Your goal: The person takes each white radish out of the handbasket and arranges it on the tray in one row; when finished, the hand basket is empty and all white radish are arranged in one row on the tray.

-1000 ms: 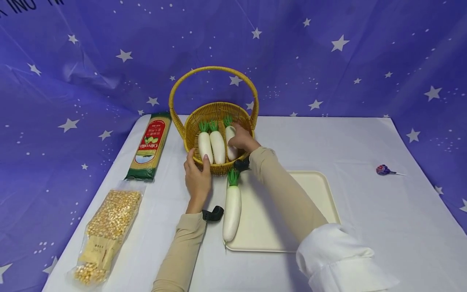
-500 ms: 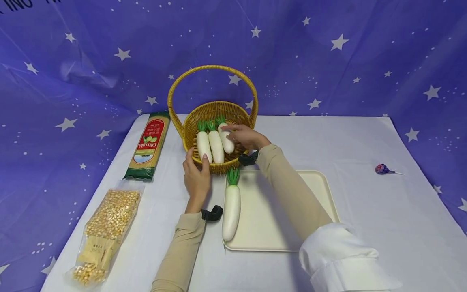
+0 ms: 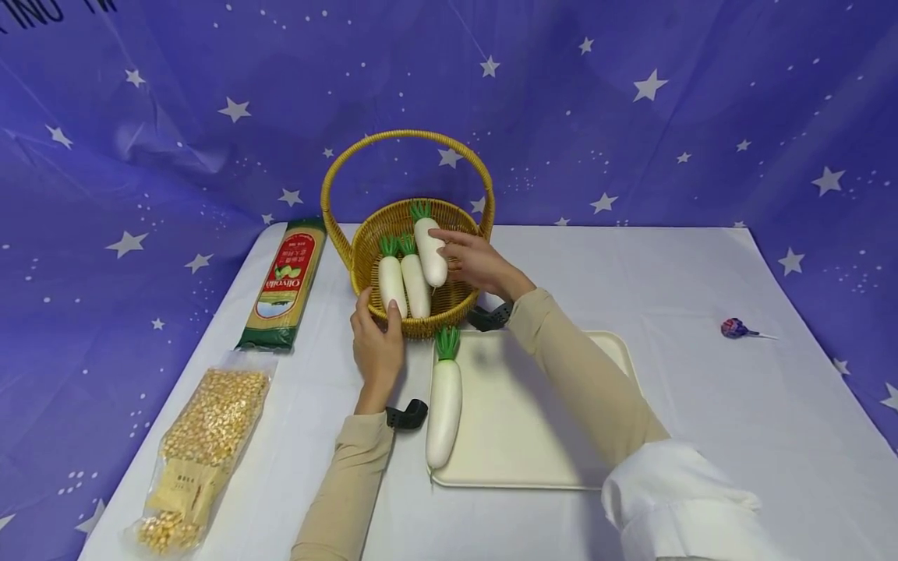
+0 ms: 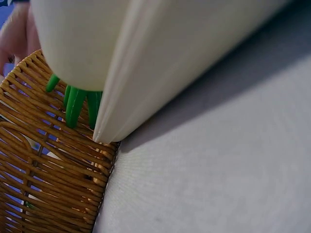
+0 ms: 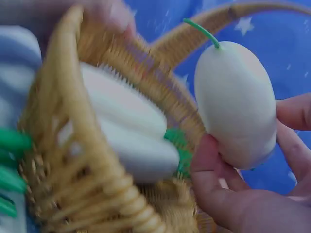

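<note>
Head view, and we have a white radish pinched in the right hand, up above the basket, beyond and rightward of the left hand, which grips the basket's near-left rim.

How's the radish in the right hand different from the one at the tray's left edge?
The held radish is gripped by the right hand over the basket; the tray radish lies untouched at the edge of the tray.
In the head view, the held radish looks shorter than the tray radish, though perspective may contribute.
Both are white with green tops.
</note>
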Motion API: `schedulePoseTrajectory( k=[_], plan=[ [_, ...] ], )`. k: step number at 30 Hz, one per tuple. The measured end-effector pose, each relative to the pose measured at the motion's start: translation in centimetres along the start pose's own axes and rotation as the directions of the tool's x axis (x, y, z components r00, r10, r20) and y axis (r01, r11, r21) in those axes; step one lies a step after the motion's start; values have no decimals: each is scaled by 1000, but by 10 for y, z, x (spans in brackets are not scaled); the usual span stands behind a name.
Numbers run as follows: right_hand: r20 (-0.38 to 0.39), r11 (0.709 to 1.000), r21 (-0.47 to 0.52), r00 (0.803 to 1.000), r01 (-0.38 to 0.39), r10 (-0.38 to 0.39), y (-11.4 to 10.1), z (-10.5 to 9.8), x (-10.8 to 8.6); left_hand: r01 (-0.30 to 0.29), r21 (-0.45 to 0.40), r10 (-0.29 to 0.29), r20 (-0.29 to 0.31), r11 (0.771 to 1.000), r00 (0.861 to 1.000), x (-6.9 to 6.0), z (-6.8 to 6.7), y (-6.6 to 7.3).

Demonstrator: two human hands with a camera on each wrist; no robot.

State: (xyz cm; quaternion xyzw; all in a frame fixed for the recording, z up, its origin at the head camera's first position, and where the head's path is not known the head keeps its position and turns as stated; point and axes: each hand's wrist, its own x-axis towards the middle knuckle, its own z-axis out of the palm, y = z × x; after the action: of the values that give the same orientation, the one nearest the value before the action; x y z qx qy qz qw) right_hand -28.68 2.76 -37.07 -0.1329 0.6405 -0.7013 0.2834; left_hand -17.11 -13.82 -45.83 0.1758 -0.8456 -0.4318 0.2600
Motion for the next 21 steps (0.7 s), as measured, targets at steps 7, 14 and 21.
schedulePoseTrajectory(
  k=[7, 14, 21],
  plan=[
    [8, 991, 28, 992, 128, -128, -16, 7, -46, 6, 11, -6, 20, 1000, 1000, 1, -1, 0],
    [10, 982, 18, 982, 190, -190, -12, 13, -112, 6, 12, -6, 8, 1000, 1000, 2, -3, -1],
    [11, 949, -241, 979, 201, -205, 26, 17, -167, -4, 0, 4, 18, 1000, 1000, 1, -1, -1]
  ],
)
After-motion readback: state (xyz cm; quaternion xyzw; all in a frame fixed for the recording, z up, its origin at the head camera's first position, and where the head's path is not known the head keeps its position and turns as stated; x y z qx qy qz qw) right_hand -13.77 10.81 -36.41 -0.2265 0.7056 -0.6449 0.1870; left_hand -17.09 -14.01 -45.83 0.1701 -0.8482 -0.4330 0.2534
